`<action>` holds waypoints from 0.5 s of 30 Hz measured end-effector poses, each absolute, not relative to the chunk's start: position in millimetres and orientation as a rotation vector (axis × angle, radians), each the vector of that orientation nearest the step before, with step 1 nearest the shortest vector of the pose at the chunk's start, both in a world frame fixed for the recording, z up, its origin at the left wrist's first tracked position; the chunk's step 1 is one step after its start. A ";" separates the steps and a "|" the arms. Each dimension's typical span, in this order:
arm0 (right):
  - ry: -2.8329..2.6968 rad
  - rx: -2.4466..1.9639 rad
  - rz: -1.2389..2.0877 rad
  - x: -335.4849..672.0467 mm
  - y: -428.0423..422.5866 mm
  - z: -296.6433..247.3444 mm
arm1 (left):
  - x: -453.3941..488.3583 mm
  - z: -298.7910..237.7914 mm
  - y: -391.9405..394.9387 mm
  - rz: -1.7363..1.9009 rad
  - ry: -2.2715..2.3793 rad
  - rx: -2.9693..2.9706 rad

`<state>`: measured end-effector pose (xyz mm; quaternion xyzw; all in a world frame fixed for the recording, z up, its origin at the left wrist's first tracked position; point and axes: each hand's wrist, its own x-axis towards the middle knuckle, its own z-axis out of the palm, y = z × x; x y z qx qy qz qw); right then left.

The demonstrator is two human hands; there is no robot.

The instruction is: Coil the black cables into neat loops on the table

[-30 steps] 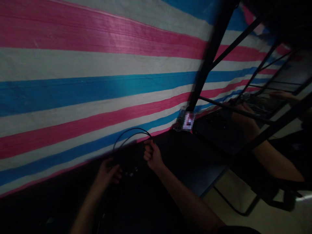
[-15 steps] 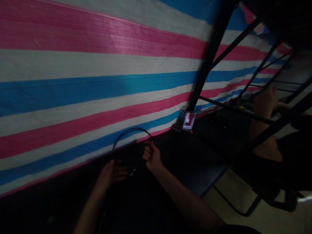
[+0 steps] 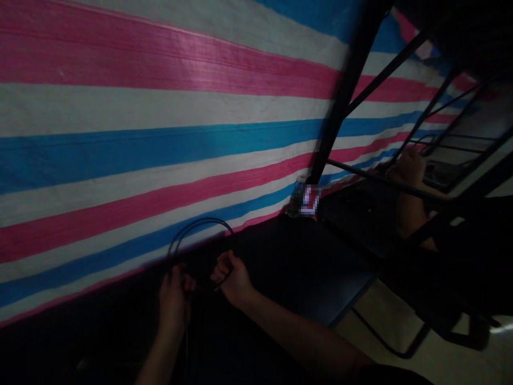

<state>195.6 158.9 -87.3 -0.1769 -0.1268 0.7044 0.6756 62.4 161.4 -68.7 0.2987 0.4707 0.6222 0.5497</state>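
A thin dark cable (image 3: 204, 220) arches in a loop above my hands, against the lower stripes of the wall sheet. Its right end runs down into my right hand (image 3: 232, 275), whose fingers are curled closed around it. At the loop's left end, my left hand (image 3: 175, 294) has its fingers bent round the cable. A thin length hangs below that wrist. Both hands are over the dark tabletop (image 3: 292, 256), a short gap apart. Deep shadow hides what lies beneath them.
Behind the table hangs a striped sheet (image 3: 160, 160). A black metal frame (image 3: 348, 91) slants up at the right. Near its foot stand a clear bottle (image 3: 294, 203) and a blurred-out packet (image 3: 311, 200). Farther right, another person's arm (image 3: 412, 206) reaches over a neighbouring table.
My right hand has moved left and down with the cable, and the loop has shifted left. My left hand has gone from spread fingers to curled. The other person's hand has lowered leftward.
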 end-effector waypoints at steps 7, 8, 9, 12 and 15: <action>-0.805 -0.424 1.709 187.8 144.4 -86.6 | 36.9 -56.1 165.6 1.526 1.248 0.782; -0.881 -0.421 1.734 189.6 143.2 -84.4 | 32.7 -54.7 167.4 1.512 1.273 0.789; -0.933 -0.413 1.752 191.8 142.7 -82.2 | 28.3 -53.6 169.7 1.497 1.297 0.796; -0.955 -0.415 1.740 200.4 146.2 -76.7 | 13.9 -51.2 177.2 1.443 1.356 0.830; -0.875 -0.579 1.606 211.8 156.4 -74.7 | 0.7 -49.0 181.6 1.349 1.391 0.911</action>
